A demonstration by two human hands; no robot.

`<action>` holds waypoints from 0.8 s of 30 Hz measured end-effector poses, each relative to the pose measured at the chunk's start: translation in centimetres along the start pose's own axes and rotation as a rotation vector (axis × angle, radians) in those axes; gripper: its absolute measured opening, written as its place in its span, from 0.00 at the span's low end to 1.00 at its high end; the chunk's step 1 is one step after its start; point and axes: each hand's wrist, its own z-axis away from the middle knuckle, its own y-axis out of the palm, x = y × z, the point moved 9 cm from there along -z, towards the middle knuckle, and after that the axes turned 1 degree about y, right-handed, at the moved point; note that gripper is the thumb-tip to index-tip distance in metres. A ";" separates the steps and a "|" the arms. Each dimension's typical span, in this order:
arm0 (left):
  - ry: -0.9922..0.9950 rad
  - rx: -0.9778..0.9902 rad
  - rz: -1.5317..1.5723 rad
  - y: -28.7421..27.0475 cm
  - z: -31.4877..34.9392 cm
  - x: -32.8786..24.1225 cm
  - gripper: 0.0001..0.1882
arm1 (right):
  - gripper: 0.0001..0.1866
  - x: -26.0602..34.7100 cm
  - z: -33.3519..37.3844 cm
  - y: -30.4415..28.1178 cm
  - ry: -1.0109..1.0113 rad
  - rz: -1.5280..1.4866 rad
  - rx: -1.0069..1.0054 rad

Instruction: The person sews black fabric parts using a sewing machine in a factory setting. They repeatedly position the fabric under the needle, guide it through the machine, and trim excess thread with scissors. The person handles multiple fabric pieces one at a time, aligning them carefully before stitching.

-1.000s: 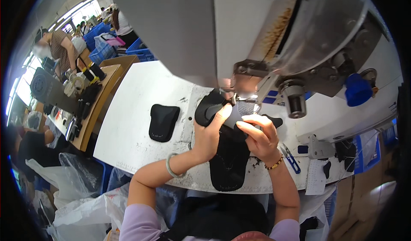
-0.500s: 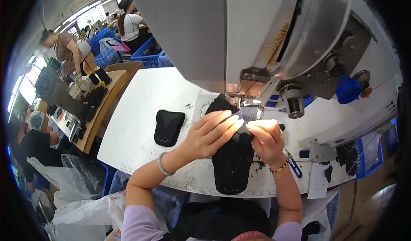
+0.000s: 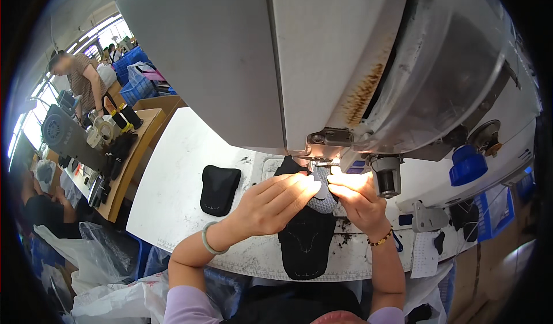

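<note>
At the sewing machine's needle area [image 3: 314, 161], both my hands are closed on a grey textured fabric patch [image 3: 326, 204]. My left hand [image 3: 275, 204] pinches its left edge with the fingers pressed together. From the other side, my right hand [image 3: 363, 204] grips its right edge. A long black fabric piece [image 3: 306, 244] with light stitch lines lies beneath and runs toward me; whether it is joined to the patch I cannot tell. To the left, a similar black padded piece [image 3: 220, 190] rests flat on the white table [image 3: 173, 151], apart from my hands.
The big grey machine head [image 3: 213, 53] hangs over the work, with a blue knob [image 3: 468, 165] on its right. Black lint lies scattered over the table. A wooden bench [image 3: 135, 157] with another machine [image 3: 66, 137] stands left; a person in a striped shirt [image 3: 86, 82] is behind it.
My view has shifted closer to the machine head. Between my hands the grey patch now shows lower and more fully. My right wrist now mostly covers the blue-handled tool.
</note>
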 end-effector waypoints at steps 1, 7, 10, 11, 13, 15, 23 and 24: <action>-0.005 -0.006 0.002 0.0 0.0 0.2 0.12 | 0.11 0.0 0.0 0.0 0.010 0.006 -0.008; 0.003 -0.019 0.086 0.7 1.4 1.6 0.17 | 0.13 1.2 -1.3 -0.2 -0.057 0.055 -0.013; -0.011 -0.023 0.133 1.2 1.9 2.6 0.17 | 0.14 2.4 -1.8 0.2 -0.092 0.168 -0.020; -0.012 -0.029 0.144 1.2 2.1 2.9 0.17 | 0.15 2.7 -1.9 0.3 -0.088 0.195 -0.035; -0.043 -0.036 0.189 1.5 2.3 3.6 0.18 | 0.15 3.4 -1.9 0.4 -0.080 0.249 -0.065; -0.085 -0.040 0.234 1.8 2.7 4.2 0.18 | 0.15 3.6 -2.0 0.6 -0.061 0.274 -0.064; -0.334 -0.148 0.385 2.5 3.6 6.1 0.12 | 0.15 3.1 -1.7 0.9 -0.012 0.284 -0.100; -0.380 -0.133 0.393 2.7 3.7 6.4 0.11 | 0.15 3.0 -1.7 0.9 -0.004 0.273 -0.102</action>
